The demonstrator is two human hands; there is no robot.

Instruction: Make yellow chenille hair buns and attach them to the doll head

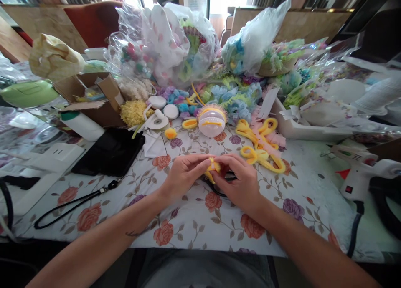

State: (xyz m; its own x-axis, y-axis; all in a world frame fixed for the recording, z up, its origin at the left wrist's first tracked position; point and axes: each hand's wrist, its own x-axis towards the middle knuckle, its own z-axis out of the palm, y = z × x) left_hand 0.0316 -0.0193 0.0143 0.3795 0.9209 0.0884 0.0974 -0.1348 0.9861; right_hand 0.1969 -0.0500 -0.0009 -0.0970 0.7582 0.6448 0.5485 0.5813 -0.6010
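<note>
A small fuzzy yellow piece [214, 165] is held between both hands above the flowered tablecloth [191, 217]. My left hand [184, 173] pinches its left side with thumb and forefinger. On its right side, the fingers of my right hand [239, 179] are closed round it. A black cord or handle [216, 190] lies just beneath the hands, partly covered by them. Yellow fuzzy loops [275, 162] rest to the right of my right hand. Beyond the hands stands a round white item with yellow trim [211, 123], and a yellow pompom [171, 133] lies to its left.
A black flat pouch [109, 152] with a wrist cord lies at left, near a white power strip [59, 158]. A white glue gun [360, 167] stands at right beside a white tray [300, 131]. Plastic bags [169, 41] and colourful fluffy material [238, 98] fill the back.
</note>
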